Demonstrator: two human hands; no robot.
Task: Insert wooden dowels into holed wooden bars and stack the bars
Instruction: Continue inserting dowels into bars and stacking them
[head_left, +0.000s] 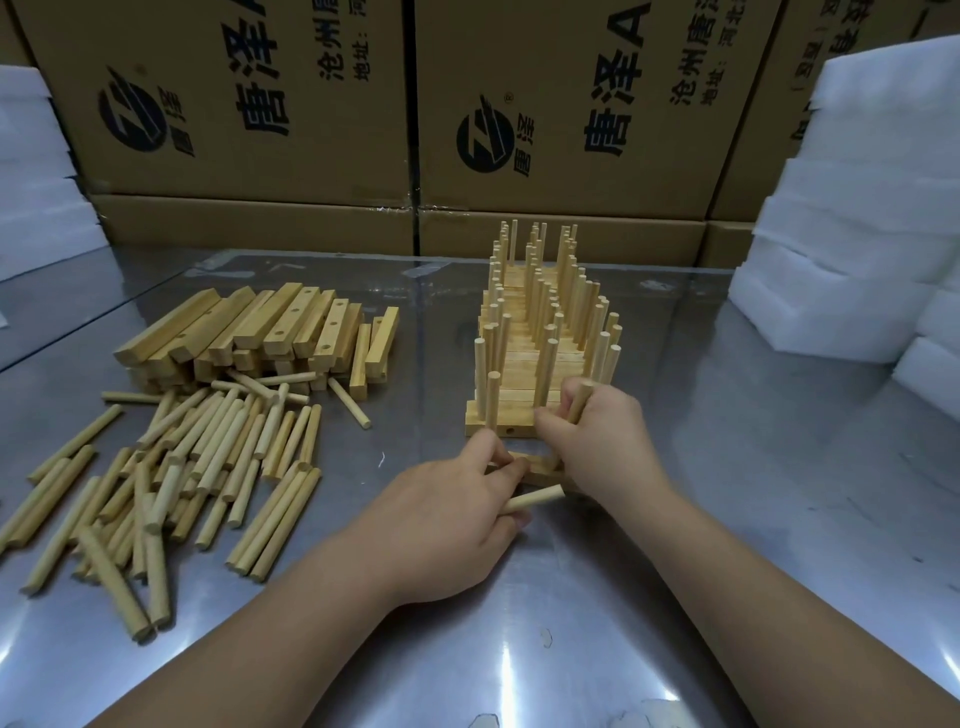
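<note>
I look in on what seems a factory packing room or warehouse: printed cardboard cartons (249, 104) stacked behind the shiny metal tabletop's (727, 519) far edge, white foam slabs (841, 234) piled at both sides, dowels (197, 467) and holed bars (260, 332) heaped in bulk.

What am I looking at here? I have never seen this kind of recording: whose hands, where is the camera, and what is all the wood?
There is no machine: these are a person's two bare hands, filmed by one camera worn on the head, looking down. On the metal table lie loose dowels at left, with holed bars piled behind them. In the middle stands the stack: bars with dowels standing up from them. The left hand holds a dowel level and touches a single bar before the stack. The right hand grips a second dowel, near upright, above that bar. Behind stand boxes and white foam.
</note>
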